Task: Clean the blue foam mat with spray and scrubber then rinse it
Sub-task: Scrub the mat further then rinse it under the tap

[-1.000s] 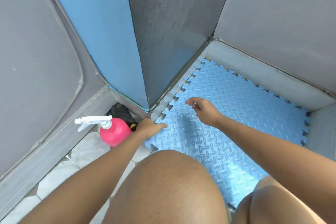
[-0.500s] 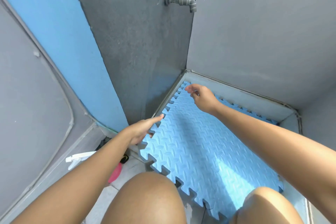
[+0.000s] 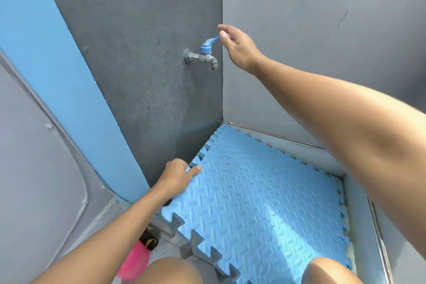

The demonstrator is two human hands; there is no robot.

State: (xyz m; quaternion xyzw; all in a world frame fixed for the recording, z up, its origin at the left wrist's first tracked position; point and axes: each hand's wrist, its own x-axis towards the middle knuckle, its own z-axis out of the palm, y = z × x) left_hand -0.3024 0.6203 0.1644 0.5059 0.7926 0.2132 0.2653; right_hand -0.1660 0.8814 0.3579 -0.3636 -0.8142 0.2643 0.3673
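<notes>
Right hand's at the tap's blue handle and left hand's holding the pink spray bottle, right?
Not quite: the head view shows the left hand gripping the edge of the blue foam mat, with the pink spray bottle unheld on the floor. The right hand at the blue handle is correct.

Bare left hand, bare right hand, bare knees.

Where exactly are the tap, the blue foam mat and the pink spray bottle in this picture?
tap [image 3: 200, 59], head view, on its grey body.
blue foam mat [image 3: 253, 191], head view, on its patterned top.
pink spray bottle [image 3: 135, 260], head view, on its pink body.
</notes>
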